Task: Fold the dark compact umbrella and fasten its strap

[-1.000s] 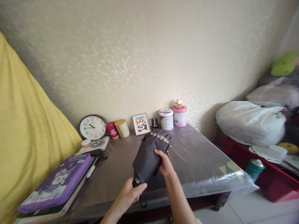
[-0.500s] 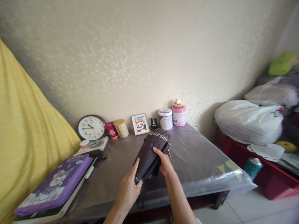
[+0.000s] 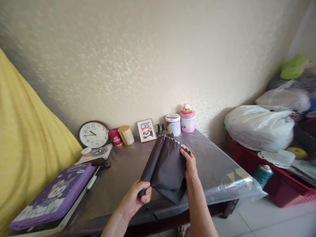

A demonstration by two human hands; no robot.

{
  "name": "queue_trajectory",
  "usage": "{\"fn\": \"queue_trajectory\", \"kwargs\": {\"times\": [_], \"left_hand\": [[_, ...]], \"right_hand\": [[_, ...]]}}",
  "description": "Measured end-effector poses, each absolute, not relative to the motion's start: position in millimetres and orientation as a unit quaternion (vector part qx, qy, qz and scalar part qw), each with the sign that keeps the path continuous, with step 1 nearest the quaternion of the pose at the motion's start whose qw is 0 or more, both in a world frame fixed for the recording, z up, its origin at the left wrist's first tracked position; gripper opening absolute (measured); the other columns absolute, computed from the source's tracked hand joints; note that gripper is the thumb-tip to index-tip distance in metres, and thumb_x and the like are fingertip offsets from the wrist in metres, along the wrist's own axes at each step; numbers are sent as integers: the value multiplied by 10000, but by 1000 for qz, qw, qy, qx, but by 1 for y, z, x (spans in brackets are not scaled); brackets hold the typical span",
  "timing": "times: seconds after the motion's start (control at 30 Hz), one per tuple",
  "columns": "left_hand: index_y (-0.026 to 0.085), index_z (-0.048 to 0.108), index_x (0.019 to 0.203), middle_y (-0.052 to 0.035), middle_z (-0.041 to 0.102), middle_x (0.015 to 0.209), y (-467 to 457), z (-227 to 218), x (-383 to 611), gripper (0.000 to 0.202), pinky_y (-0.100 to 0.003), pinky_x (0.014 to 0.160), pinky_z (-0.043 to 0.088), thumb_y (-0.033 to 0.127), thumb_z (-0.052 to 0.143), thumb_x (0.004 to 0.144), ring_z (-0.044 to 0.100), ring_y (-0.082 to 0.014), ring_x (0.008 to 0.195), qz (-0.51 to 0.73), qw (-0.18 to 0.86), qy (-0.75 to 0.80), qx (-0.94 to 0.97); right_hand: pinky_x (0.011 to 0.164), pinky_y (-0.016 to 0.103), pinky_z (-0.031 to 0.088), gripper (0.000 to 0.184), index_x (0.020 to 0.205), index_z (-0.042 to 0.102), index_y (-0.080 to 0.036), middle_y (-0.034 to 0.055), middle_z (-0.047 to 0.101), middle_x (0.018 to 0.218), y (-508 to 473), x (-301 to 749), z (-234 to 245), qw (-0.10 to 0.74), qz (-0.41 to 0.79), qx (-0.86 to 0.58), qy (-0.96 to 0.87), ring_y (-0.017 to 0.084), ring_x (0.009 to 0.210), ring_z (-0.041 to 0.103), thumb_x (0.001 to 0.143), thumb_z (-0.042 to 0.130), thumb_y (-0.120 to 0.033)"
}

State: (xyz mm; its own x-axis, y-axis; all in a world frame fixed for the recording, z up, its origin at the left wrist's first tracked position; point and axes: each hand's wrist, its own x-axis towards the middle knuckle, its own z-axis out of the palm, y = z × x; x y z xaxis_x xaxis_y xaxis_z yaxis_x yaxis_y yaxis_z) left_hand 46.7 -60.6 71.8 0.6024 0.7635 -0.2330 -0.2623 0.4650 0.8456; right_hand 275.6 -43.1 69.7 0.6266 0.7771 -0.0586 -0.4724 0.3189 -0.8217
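A black folding umbrella point(image 3: 168, 168) with a checkered edge is held over the front part of the covered table point(image 3: 207, 164). Its canopy is folded down but loose, with one panel spread out to the right. My left hand point(image 3: 138, 194) is wrapped round the dark handle at the lower left end. At the upper right, my right hand point(image 3: 190, 163) pinches the patterned edge of the canopy, fingers partly hidden behind the cloth. A thin dark strap dangles below the handle.
Along the wall stand a clock point(image 3: 93, 134), two cans, a framed panda picture point(image 3: 146, 130), a white tub point(image 3: 173, 125) and a pink tub point(image 3: 187, 121). A purple case point(image 3: 55, 194) lies left by a yellow curtain point(image 3: 29, 148). A red bin point(image 3: 283, 194) stands right.
My right hand has moved from the canopy's middle to its right edge and pulled a panel out to the right. My left hand has turned on the handle and shifted slightly lower.
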Motion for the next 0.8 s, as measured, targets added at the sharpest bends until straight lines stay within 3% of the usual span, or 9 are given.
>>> {"fn": "queue_trajectory", "kwargs": {"times": [0.23,0.4,0.6,0.8], "left_hand": [[159,389,541,76,370,436,-30,26,22,259,-170,390,177,238,589,685,258,-4,351,274,828,379,309],[164,392,619,66,435,476,-22,21,4,237,-153,389,166,266,599,678,280,-3,354,290,796,421,324],[187,447,775,50,521,555,-22,26,-9,355,-161,376,222,487,608,674,396,-44,371,247,666,508,487],[183,503,884,27,557,634,-20,22,-23,507,-195,385,318,639,489,664,499,-96,401,146,478,597,627]], "right_hand": [[565,276,472,386,890,551,-206,-13,664,685,-25,259,50,746,443,-446,-221,163,583,600,535,688,-271],[503,253,397,300,897,558,-208,-44,589,557,-20,256,41,677,299,-588,-326,144,495,523,618,582,-318],[524,252,365,184,821,581,-223,-41,561,539,-20,254,38,598,188,-664,-406,144,513,510,675,494,-295],[416,216,408,219,657,487,-203,-52,515,506,-17,247,41,645,363,-590,-323,104,417,488,644,573,-404]]}}
